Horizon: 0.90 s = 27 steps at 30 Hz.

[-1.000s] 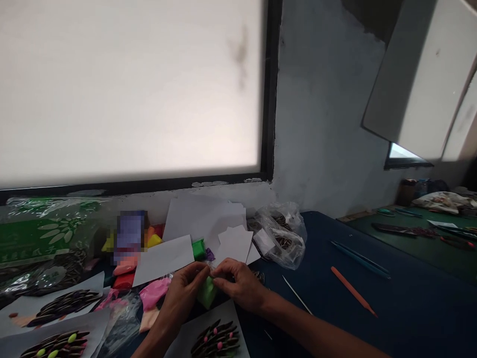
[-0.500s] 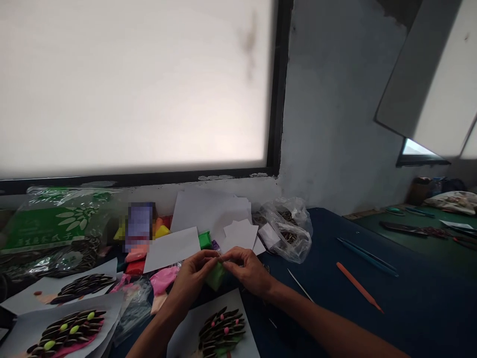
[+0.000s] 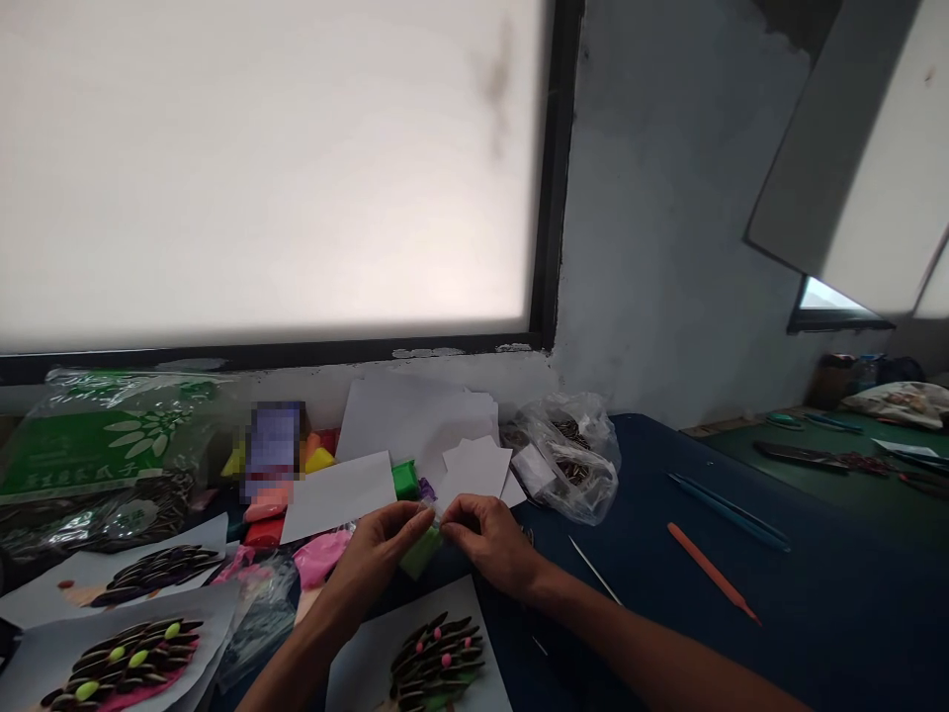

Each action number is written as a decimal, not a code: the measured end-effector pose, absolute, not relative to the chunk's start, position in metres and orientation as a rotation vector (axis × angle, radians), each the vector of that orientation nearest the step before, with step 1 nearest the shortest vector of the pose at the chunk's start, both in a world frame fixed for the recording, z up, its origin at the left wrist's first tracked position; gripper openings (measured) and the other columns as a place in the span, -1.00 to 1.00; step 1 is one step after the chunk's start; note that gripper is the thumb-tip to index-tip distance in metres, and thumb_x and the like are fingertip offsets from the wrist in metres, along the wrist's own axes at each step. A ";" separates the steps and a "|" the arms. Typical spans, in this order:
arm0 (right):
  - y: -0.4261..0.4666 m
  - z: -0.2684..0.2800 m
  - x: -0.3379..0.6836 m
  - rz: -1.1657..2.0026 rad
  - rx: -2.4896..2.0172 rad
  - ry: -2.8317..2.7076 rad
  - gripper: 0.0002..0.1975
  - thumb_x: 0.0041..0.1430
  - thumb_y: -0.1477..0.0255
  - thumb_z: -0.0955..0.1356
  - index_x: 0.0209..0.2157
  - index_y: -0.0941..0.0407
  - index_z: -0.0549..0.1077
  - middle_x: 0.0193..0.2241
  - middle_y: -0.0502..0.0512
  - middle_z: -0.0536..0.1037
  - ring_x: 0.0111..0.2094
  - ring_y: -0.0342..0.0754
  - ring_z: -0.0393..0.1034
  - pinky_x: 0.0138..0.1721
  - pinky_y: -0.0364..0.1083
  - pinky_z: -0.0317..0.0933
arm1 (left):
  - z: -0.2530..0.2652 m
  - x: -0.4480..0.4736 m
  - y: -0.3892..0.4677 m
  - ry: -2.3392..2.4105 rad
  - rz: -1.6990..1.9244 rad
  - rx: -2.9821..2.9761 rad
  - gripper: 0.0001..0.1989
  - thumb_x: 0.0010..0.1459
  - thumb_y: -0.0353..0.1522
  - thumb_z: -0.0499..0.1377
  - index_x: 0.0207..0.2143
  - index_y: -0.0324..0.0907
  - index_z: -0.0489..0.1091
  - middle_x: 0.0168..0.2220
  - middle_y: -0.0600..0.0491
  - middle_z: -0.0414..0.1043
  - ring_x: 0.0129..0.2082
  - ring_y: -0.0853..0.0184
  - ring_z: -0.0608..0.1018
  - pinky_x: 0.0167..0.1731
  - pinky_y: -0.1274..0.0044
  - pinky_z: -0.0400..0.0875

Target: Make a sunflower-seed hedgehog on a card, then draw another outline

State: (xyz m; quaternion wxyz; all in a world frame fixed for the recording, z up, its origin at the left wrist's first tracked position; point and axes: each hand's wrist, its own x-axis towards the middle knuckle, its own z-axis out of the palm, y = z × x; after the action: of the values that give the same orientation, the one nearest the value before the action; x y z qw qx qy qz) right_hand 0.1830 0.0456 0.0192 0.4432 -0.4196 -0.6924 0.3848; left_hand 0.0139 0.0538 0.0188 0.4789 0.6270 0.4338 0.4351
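Between my hands hangs a light green clay packet (image 3: 420, 556) in clear plastic. My left hand (image 3: 382, 549) pinches its upper edge between thumb and fingers. On the other side, my right hand (image 3: 489, 542) has thumb and fingertips pressed together at the plastic's top corner; the exact grip there is partly hidden. Just below lies a white card (image 3: 356, 665) bearing a hedgehog-like picture (image 3: 437, 658) of dark striped seeds with pink dots and some green clay.
More seed pictures (image 3: 137, 661) lie at the left, beside a green seed bag (image 3: 74, 445). Pink clay (image 3: 322, 556), a bright green block (image 3: 404, 480) and white paper (image 3: 341, 494) sit behind. Rightward are a bag of seeds (image 3: 574, 465), a metal tool (image 3: 595, 571), an orange tool (image 3: 712, 572) and blue tweezers (image 3: 731, 511).
My hands have moved slightly apart at the packet's top, and the green packet has shifted a little left with my left hand. The view has shifted slightly.
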 end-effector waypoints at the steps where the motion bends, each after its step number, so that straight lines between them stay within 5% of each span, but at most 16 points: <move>1: 0.046 0.020 0.183 0.953 -1.041 -1.714 -0.89 0.06 0.52 0.31 -0.52 0.14 0.40 -0.57 -0.05 0.41 -0.50 -0.15 0.26 -0.41 -0.16 0.16 | 0.019 0.013 0.054 1.057 1.021 1.552 -0.56 -0.05 0.00 0.22 -0.46 -0.23 0.44 -0.52 0.10 0.41 -0.49 0.36 0.40 -0.50 0.57 0.25; 8: 0.044 0.022 0.183 0.971 -1.063 -1.797 -0.89 0.06 0.48 0.33 -0.52 0.16 0.40 -0.56 -0.05 0.41 -0.50 -0.17 0.27 -0.44 -0.21 0.18 | 0.019 0.014 0.052 1.119 0.960 1.652 -0.54 -0.07 0.04 0.19 -0.55 -0.21 0.36 -0.61 0.17 0.24 -0.58 0.42 0.27 -0.58 0.58 0.12; 15: 0.050 0.028 0.188 0.711 -1.322 -1.815 -0.82 0.20 0.50 0.22 -0.46 0.18 0.37 -0.52 0.02 0.44 -0.51 -0.17 0.31 -0.45 -0.22 0.16 | 0.023 0.010 0.053 1.231 1.214 1.715 -0.53 0.05 0.00 0.10 -0.21 -0.19 0.45 -0.27 -0.02 0.53 -0.26 0.19 0.51 -0.29 0.45 0.38; 20: 0.053 0.029 0.196 0.555 -1.526 -1.955 -0.75 0.25 0.49 0.21 -0.44 0.20 0.46 -0.45 0.14 0.57 -0.48 -0.10 0.43 -0.41 -0.17 0.19 | 0.019 -0.011 0.062 1.574 1.329 1.933 -0.64 0.10 -0.15 0.01 -0.26 -0.17 0.46 -0.26 -0.04 0.55 -0.26 0.15 0.53 -0.25 0.39 0.41; 27: 0.049 0.036 0.200 0.285 -1.748 -2.141 -0.62 0.24 0.41 0.26 0.03 0.32 0.38 -0.24 0.39 0.58 -0.21 0.17 0.47 -0.28 -0.05 0.19 | 0.013 -0.029 0.056 1.961 0.819 2.408 -0.58 0.12 -0.37 -0.04 -0.04 -0.30 0.44 -0.02 -0.20 0.46 0.00 0.02 0.46 -0.02 0.25 0.33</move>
State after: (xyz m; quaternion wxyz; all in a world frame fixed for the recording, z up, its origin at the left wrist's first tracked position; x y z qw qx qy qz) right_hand 0.2001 0.0490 0.0356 0.1807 -0.6187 -0.7579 0.1007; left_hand -0.0294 0.0564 0.0128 -0.0351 0.7493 0.6102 0.2547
